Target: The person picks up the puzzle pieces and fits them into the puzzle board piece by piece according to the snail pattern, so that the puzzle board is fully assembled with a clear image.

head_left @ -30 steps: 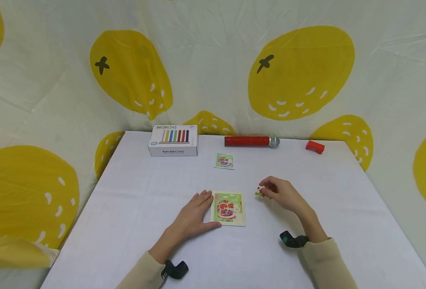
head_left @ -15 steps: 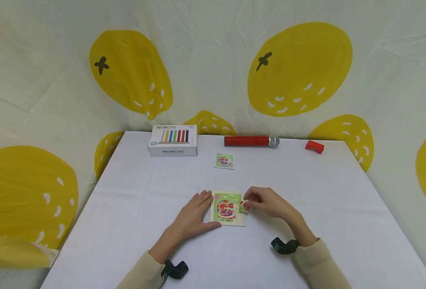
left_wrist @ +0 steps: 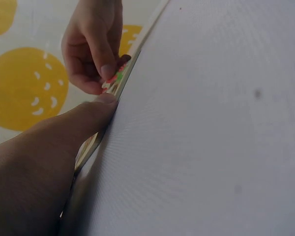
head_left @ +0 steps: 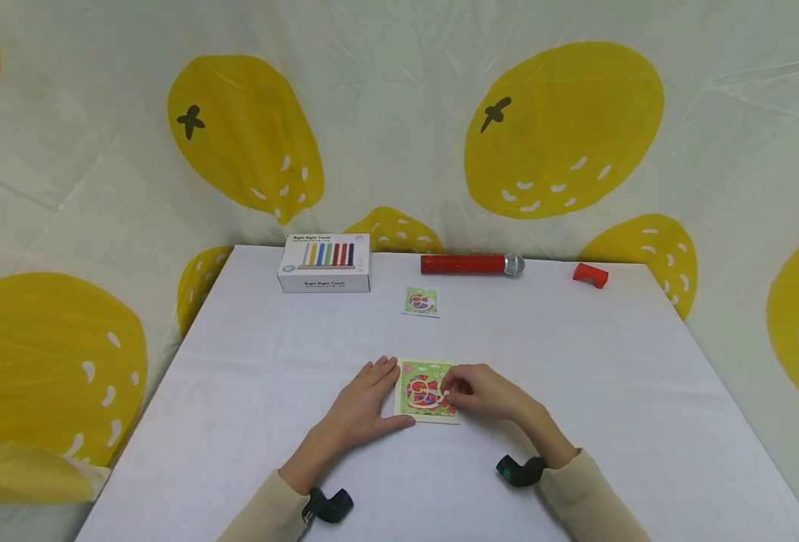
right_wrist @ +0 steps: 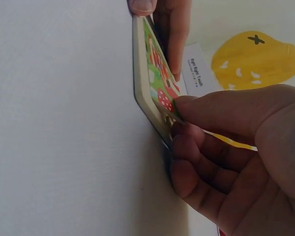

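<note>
A small wooden puzzle board (head_left: 433, 419) with a red and green snail picture lies flat on the white table. My left hand (head_left: 360, 406) rests along its left side, fingers straight, with the thumb (left_wrist: 96, 110) at the near edge. At the board's lower right corner, my right hand (head_left: 486, 391) pinches a puzzle piece (right_wrist: 165, 101) between thumb and fingertips. That piece is red with white dots and some green; in the right wrist view it sits slightly tilted over the board's recess. Fingers hide part of the board's right side.
Behind the board lies a small snail picture card (head_left: 422, 302). Along the back edge stand a white box (head_left: 324, 263), a red microphone-like tube with a silver head (head_left: 470, 264) and a red arch-shaped block (head_left: 590, 275). A lemon-print cloth (head_left: 385, 135) hangs behind the table.
My right hand has carried the puzzle piece leftward and nearer, from beside the board to over its lower right corner. The left hand has stayed in place.
</note>
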`<action>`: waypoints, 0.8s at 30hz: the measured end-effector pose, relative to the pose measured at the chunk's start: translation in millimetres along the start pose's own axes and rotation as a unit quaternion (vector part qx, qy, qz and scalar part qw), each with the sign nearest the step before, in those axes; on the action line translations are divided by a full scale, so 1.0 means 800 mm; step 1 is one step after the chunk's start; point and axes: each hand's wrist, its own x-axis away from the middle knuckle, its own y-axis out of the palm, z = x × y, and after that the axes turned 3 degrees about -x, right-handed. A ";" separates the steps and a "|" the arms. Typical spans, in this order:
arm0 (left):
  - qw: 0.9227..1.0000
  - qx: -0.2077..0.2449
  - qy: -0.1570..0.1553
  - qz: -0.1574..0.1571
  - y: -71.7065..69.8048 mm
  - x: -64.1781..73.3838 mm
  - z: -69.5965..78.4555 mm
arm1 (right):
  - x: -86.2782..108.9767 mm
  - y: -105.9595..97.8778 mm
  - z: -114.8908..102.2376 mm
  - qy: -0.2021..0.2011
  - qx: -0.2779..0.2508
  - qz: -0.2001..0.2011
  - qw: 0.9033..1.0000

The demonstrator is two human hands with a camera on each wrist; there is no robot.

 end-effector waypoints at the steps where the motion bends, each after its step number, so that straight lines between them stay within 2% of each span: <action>1: 1.000 -0.001 0.000 0.000 0.000 0.000 0.000 | 0.000 0.001 -0.001 -0.001 0.006 0.004 1.000; 9: 1.000 0.001 -0.001 0.003 -0.003 0.001 0.002 | -0.002 0.008 -0.004 -0.006 0.041 0.020 0.999; 14: 1.000 0.001 -0.002 0.002 -0.003 0.002 0.003 | -0.003 0.011 -0.004 -0.014 0.044 0.021 0.999; 24: 1.000 0.009 -0.007 -0.002 -0.005 0.001 0.004 | -0.003 0.009 -0.001 0.002 0.035 0.035 0.999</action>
